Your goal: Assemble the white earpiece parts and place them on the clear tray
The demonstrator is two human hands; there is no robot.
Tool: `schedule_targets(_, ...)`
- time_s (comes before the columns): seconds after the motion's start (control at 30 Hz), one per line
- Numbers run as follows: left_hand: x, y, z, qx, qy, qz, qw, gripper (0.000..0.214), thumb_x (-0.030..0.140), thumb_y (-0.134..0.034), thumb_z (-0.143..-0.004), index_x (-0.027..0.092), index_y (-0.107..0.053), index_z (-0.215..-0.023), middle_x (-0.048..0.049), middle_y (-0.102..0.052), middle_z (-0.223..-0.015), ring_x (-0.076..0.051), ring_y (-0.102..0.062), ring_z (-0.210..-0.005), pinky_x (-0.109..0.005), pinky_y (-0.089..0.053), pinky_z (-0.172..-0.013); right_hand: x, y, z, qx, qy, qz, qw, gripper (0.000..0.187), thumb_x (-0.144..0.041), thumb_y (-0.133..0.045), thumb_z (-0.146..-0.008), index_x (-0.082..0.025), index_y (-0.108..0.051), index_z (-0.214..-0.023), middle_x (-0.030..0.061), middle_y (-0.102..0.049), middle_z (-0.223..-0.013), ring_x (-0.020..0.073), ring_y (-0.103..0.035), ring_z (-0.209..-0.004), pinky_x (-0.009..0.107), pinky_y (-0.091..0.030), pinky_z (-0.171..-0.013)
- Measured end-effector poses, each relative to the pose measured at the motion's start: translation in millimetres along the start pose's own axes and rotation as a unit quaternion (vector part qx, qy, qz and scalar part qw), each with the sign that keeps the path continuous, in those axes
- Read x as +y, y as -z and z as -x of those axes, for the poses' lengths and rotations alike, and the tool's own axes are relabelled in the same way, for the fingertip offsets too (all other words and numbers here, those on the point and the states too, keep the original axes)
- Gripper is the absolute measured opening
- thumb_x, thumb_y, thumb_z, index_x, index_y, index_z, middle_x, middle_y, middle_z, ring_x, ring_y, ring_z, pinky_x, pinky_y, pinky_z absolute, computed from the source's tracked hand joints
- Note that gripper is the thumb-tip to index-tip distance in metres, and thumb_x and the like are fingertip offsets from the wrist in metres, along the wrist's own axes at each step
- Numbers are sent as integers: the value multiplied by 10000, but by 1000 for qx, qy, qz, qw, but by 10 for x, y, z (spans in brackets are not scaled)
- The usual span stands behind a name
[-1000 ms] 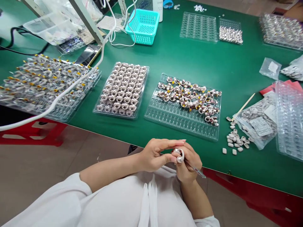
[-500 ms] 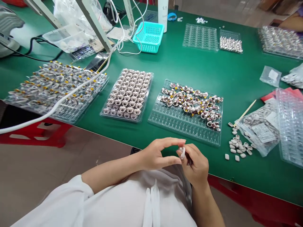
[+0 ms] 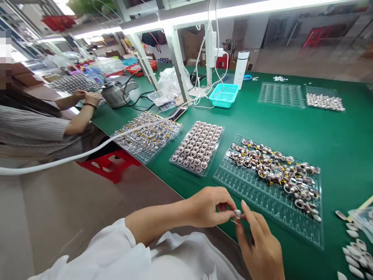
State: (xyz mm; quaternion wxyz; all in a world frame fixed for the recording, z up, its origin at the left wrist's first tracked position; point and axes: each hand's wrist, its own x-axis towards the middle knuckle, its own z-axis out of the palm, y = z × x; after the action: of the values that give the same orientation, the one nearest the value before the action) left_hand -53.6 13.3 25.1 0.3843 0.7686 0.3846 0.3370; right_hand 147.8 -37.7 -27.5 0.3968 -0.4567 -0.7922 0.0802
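Observation:
Between my hands, over the table's front edge, is a small pale part with a shiny rounded face (image 3: 237,213); its other details are too small to make out. My left hand (image 3: 214,206) pinches it between thumb and fingertips. From the other side, my right hand (image 3: 260,243) grips it with the thumb below and one finger behind, its index finger raised. Just beyond lies a clear slotted tray (image 3: 244,182) heaped with similar ring-shaped parts (image 3: 271,163) bearing yellow tabs. Left of that, a second tray holds neat rows of pale cup-shaped pieces (image 3: 198,146).
Farther left sits a tray of yellow-tabbed parts (image 3: 148,134), with a white cable (image 3: 99,149) crossing over it. Behind are a turquoise basket (image 3: 223,95) and a white bottle (image 3: 241,70). Loose pale caps (image 3: 357,252) lie at right. A co-worker's arm (image 3: 80,120) is at far left.
The view has swung up and to the left, bringing the co-worker and shelf lights in. My left thumb and fingers, apart before, have closed on the small part.

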Motion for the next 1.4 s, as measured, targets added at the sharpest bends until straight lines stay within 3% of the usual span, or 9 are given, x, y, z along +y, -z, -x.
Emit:
schedule_targets(0.1, -206, 418, 39, 75, 26, -55, 995, 112, 182, -631, -854, 171, -739, -881, -66, -752, -825, -173, -696, -738, -267, -567, -673, -1, -12, 5, -13, -40, -37, 998, 520, -289, -564, -971, -231, -466, -1478, 97, -702, -909, 135, -601, -516, 234, -453, -405)
schedule_targets(0.2, -505, 902, 166, 229, 41, -201, 951, 105, 182, -643, -863, 146, -736, -897, -81, -770, -889, -166, -719, -802, -254, -582, -755, 67, 9, 99, -11, -92, -52, 994, 442, -319, -563, -975, -221, -551, -1405, 85, -693, -908, 93, -489, -419, 242, -434, -387)
schedule_targets(0.3, -800, 1243, 332, 260, 40, -325, 908, 146, 182, -613, -890, 157, -734, -966, -81, -779, -948, -158, -736, -794, -256, -604, -770, 138, 31, 171, 0, -102, -45, 994, 345, -312, -572, -971, -216, -630, -1297, 76, -705, -902, 94, -523, -440, 240, -434, -397)
schedule_targets(0.5, -1127, 1332, 470, 226, 4, -375, 899, 170, 181, -598, -900, 189, -767, -902, -90, -796, -967, -207, -753, -891, -326, -615, -840, 163, 42, 120, -7, -43, -45, 998, 278, -229, -559, -978, -186, -634, -1243, 73, -719, -894, 118, -647, -586, 216, -515, -532)
schedule_targets(0.77, -995, 1385, 422, 157, -44, -442, 882, 243, 89, -564, -875, 198, -781, -884, -94, -783, -1000, -272, -705, -940, -434, -587, -860, 168, 179, 99, 9, -36, -50, 998, 298, -94, -588, -930, -171, -633, -1214, 63, -688, -863, 140, -650, -690, 241, -527, -615)
schedule_targets(0.87, -837, 1285, 389, 195, -73, -453, 867, 216, 72, -590, -850, 189, -760, -913, -105, -757, -974, -278, -693, -933, -447, -576, -867, 272, 345, 57, 11, -70, -9, 997, 266, -105, -586, -933, -177, -645, -1182, 63, -686, -902, 145, -652, -750, 252, -528, -680)
schedule_targets(0.97, -636, 971, 325, 228, -106, -375, 892, 236, 41, -617, -834, 204, -728, -963, -83, -737, -981, -243, -692, -929, -417, -570, -889, 435, 512, -96, 24, -122, 55, 991, 197, -167, -553, -955, -191, -669, -1113, 61, -692, -926, 160, -661, -785, 276, -523, -737)
schedule_targets(1.2, -414, -160, 89, 79, -172, -131, 973, 280, 10, -557, -873, 169, -672, -1073, -91, -742, -995, -179, -693, -911, -312, -610, -811, 907, 567, -752, -75, -209, 184, 958, 326, -211, -476, -930, -158, -652, -1198, 119, -671, -1088, 240, -654, -915, 328, -501, -744)
schedule_targets(1.4, -522, -531, -76, 32, -143, -203, 968, 238, 101, -562, -909, 148, -708, -1091, -142, -718, -1221, -302, -626, -1213, -543, -516, -1062, 1129, 454, -996, -174, -217, 234, 931, 321, -158, -461, -897, -159, -663, -1147, 137, -647, -1189, 228, -645, -850, 300, -429, -623)
